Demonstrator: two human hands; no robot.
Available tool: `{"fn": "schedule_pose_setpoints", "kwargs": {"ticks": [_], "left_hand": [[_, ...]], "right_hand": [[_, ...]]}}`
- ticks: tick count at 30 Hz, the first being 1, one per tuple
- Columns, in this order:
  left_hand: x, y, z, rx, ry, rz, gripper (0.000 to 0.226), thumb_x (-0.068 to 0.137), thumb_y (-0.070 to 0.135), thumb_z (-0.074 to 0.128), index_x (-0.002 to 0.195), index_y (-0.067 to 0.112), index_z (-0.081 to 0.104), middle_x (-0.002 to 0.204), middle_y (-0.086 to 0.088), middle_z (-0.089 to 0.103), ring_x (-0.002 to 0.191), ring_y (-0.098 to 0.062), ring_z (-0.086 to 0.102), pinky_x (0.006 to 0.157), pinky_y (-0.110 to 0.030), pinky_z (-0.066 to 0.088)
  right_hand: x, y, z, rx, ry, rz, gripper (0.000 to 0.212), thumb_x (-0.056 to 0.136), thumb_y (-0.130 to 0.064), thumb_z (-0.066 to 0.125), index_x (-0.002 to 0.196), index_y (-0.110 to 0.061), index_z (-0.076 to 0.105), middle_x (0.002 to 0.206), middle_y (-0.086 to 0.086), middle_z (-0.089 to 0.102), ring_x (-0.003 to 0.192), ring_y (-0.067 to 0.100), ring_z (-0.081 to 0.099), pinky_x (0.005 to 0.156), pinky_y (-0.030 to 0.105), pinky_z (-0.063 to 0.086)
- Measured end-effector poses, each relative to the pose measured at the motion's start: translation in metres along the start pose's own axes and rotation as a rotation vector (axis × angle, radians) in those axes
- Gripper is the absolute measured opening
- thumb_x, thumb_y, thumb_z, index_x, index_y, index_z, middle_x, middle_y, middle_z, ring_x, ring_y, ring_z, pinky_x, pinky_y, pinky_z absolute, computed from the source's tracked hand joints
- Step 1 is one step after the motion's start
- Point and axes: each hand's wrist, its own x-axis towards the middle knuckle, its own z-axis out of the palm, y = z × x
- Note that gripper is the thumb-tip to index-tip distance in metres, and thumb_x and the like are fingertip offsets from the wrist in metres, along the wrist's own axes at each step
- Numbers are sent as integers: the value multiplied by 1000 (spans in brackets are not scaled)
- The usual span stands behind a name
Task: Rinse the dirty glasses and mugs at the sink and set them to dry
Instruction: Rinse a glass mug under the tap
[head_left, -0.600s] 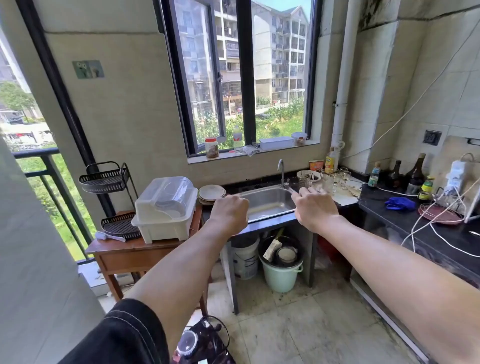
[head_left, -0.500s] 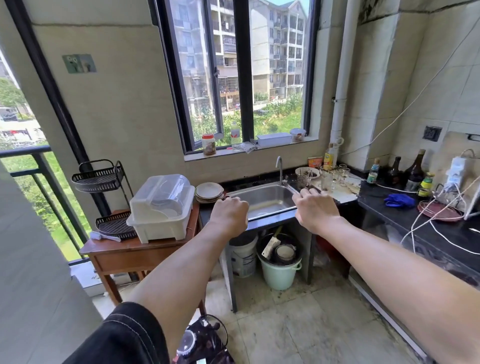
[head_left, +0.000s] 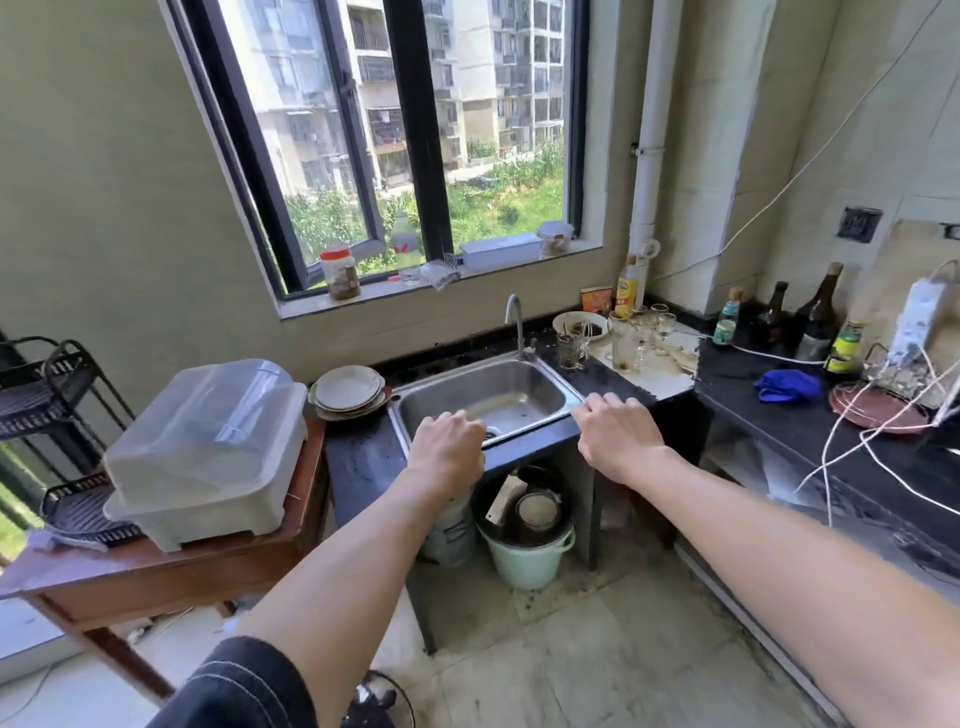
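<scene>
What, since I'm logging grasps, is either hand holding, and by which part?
Nothing. The left hand and right hand are empty, held out before the sink; the glasses stand untouched beside it.

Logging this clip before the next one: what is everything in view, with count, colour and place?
sink: one, steel, in the black counter
tap: one, steel, behind the sink
glasses: several, clear, stained, right of the sink
mug: one, clear, dirty, beside the tap
bowl: one, white, dirty, behind the mug
plates: stack, pale, left of the sink
drying box: one, white, clear lid, on the wooden table
rack: one, black, far left
bottles: several, dark, counter's right end
cloth: one, blue, near the bottles
bucket: one, pale green, under the sink
left hand: bare, empty, over the sink's front rim
right hand: bare, empty, at the sink's right front corner
</scene>
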Motion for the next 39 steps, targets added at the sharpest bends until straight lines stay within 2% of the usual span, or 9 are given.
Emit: {"fn": "schedule_pose_setpoints", "kwargs": {"ticks": [4,14,17,21,25,29,33,36,39], "left_hand": [[58,4,21,-32,20,-3,20,90,14,43,98,11,62,104,-9,59,96,-29,57,77,-35,38],[219,-15,111,-107,-24,19,22,90,15,42,101,12,61,106,-8,59,99,-28,56,78,-34,39],[269,-27,146,-161,-38,17,22,90,15,41,99,13,61,105,-7,59,97,-27,56,74,-32,35],[334,-41,181,-213,-96,33,24,93,19,41,104,16,61,107,-5,59,99,-27,55,72,-32,33],[387,-43,210,-259,-190,16,27,92,22,41,110,16,61,112,-4,58,106,-26,54,81,-34,40],[436,-42,239,-298,-227,-23,27,91,22,42,111,17,60,110,-2,57,106,-25,55,83,-35,42],[491,-46,269,-344,-225,-171,22,91,27,42,103,17,57,104,-1,57,102,-24,55,79,-35,43],[530,-54,286,-453,-144,-385,18,92,32,44,98,19,55,100,1,61,96,-23,58,75,-36,46],[563,-60,297,-615,-60,-582,18,96,36,44,97,20,52,94,2,62,87,-23,58,70,-36,44]], "right_hand": [[55,33,21,0,-21,8,29,94,-20,45,121,-14,53,118,8,57,109,28,54,86,38,44],[196,84,107,11,-99,34,29,96,-25,46,122,-15,50,121,7,55,112,26,53,82,35,43],[243,98,138,28,-136,63,28,96,-27,46,121,-16,50,122,6,55,114,25,53,84,35,44],[302,117,169,58,-184,87,30,96,-28,45,123,-17,49,122,4,55,115,24,53,85,35,45],[352,143,193,103,-229,115,28,95,-25,42,121,-18,50,122,4,56,112,26,56,84,37,47],[405,167,227,150,-254,108,27,96,-26,42,119,-17,52,123,4,55,117,27,52,85,39,47],[473,183,272,212,-264,16,24,97,-26,41,114,-15,54,118,5,56,111,27,54,82,37,43],[534,191,305,263,-268,-71,23,98,-26,39,110,-14,55,118,5,58,110,28,57,72,34,35],[592,194,335,311,-303,-135,23,98,-27,38,108,-15,55,118,5,63,108,30,61,72,35,38]]}}
